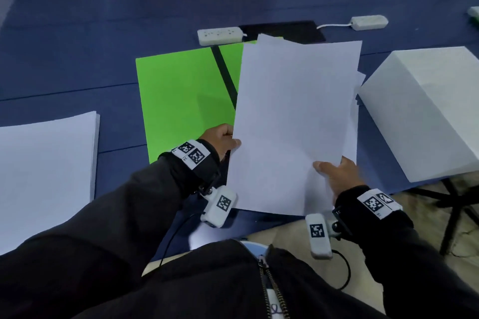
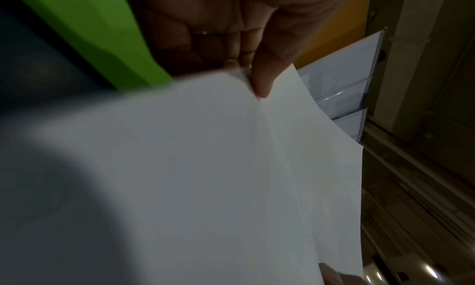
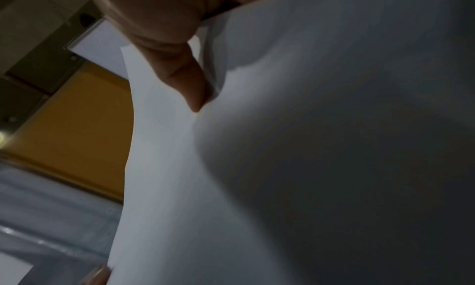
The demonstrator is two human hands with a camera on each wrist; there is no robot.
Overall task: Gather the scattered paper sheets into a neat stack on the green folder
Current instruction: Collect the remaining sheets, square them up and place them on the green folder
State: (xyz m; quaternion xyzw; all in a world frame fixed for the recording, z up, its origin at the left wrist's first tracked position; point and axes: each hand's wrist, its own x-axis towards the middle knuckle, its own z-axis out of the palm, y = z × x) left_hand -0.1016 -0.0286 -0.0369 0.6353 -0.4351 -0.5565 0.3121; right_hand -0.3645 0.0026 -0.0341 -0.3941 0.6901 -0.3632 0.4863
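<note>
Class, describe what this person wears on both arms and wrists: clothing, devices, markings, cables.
Both arms are in dark, black-looking jacket sleeves. Each wrist carries a white band printed with black square code markers, left hand, right hand. Below each wrist hangs a small white box-shaped camera unit bearing another code marker, trailing a thin black cable.

The green folder (image 1: 181,101) lies bare over its left and middle part, open from above. Its right part is covered by the sheets (image 1: 293,122), held up by the left hand (image 1: 220,141) and right hand (image 1: 339,176). A white block (image 1: 425,111) stands just beside the sheets toward the worktop's (image 1: 77,33) right edge, closing that side. A paper pile (image 1: 44,168) lies at the left edge, with a blue strip between it and the folder. Behind the folder sit a power strip (image 1: 220,35) and a black pad (image 1: 282,30); the far worktop is open.
</note>
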